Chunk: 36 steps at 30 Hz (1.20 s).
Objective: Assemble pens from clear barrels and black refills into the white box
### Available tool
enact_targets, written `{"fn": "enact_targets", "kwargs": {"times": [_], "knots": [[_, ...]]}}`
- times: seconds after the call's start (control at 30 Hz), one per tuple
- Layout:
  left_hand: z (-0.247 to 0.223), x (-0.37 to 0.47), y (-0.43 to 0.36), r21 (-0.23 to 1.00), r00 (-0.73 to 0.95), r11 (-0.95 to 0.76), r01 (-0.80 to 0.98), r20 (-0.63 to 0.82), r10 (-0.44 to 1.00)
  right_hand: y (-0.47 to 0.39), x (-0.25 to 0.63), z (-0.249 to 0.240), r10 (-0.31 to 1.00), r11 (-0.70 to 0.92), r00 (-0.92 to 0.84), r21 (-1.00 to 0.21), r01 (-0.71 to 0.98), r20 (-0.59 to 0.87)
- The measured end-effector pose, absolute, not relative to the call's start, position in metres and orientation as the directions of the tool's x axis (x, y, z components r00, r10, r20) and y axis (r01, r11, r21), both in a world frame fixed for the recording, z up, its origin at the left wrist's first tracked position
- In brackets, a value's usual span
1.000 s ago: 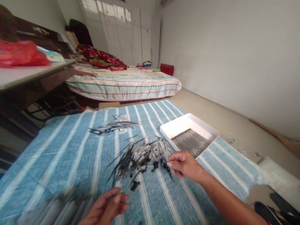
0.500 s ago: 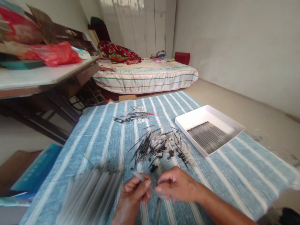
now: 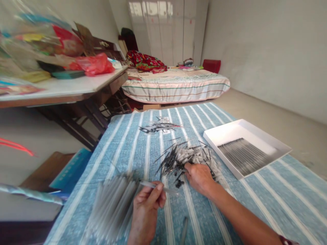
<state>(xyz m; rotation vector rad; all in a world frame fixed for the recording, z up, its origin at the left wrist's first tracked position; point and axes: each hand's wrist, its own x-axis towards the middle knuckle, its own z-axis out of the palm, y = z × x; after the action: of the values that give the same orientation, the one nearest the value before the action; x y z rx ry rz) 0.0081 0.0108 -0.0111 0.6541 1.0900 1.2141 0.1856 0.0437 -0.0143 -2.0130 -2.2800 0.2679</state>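
My left hand pinches a clear pen barrel between thumb and fingers, held level above the cloth. At the near edge of a mixed pile of pen parts, my right hand has its fingertips pressed together; what they grip, if anything, is hidden. The pile holds thin black rods, whitish translucent pieces and small black bits, a few of which lie just left of my right hand. Left of my left hand lies a large stack of clear tubes, blurred. A single greyish tube lies near the front edge.
A white box with a row of dark-cored pens stands at the right. Farther back lies a smaller bunch of thin black rods. Blue striped cloth covers the table. A side table with bags is at the left, a bed beyond.
My right hand has left the barrel and moved forward to the pile. My left hand still holds the barrel, now tilted flatter. The view has swung left.
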Motion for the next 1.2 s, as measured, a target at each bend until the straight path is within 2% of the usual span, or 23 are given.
{"fn": "enact_targets", "kwargs": {"times": [0.07, 0.13, 0.2, 0.23, 0.3, 0.37, 0.47, 0.93, 1.2], "knots": [[-0.011, 0.008, 0.012, 0.867, -0.049, 0.246, -0.434, -0.295, 0.954, 0.037, 0.191, -0.019, 0.992, 0.124, -0.128, -0.281, 0.952, 0.005], [-0.011, 0.008, 0.012, 0.859, -0.072, 0.222, -0.462, -0.286, 0.955, 0.027, 0.196, -0.025, 0.992, 0.123, -0.127, -0.512, 0.85, 0.027], [-0.011, 0.008, 0.012, 0.849, -0.088, 0.209, -0.485, -0.285, 0.955, 0.015, 0.198, -0.029, 0.986, 0.052, -0.158, -0.793, 0.608, -0.057], [-0.011, 0.008, 0.012, 0.845, -0.09, 0.207, -0.493, -0.287, 0.954, 0.01, 0.198, -0.031, 0.975, -0.012, -0.191, -0.891, 0.455, -0.111], [-0.011, 0.009, 0.01, 0.842, -0.081, 0.205, -0.499, -0.28, 0.957, 0.0, 0.195, -0.032, 0.951, -0.123, -0.255, -0.971, 0.206, -0.175], [-0.011, 0.01, 0.009, 0.844, -0.066, 0.199, -0.498, -0.265, 0.962, -0.006, 0.192, -0.031, 0.949, -0.157, -0.264, -0.984, 0.08, -0.173], [-0.012, 0.011, 0.008, 0.857, -0.052, 0.188, -0.481, -0.242, 0.969, -0.01, 0.187, -0.029, 0.955, -0.164, -0.248, -0.986, 0.017, -0.163], [-0.019, 0.013, 0.006, 0.891, 0.014, 0.233, -0.389, -0.247, 0.969, -0.012, 0.173, -0.024, 0.961, -0.165, -0.225, -0.986, 0.004, -0.162], [-0.023, 0.012, 0.008, 0.886, 0.003, 0.249, -0.391, -0.27, 0.963, -0.015, 0.159, -0.032, 0.985, -0.113, -0.129, -0.994, -0.003, -0.112]]}}
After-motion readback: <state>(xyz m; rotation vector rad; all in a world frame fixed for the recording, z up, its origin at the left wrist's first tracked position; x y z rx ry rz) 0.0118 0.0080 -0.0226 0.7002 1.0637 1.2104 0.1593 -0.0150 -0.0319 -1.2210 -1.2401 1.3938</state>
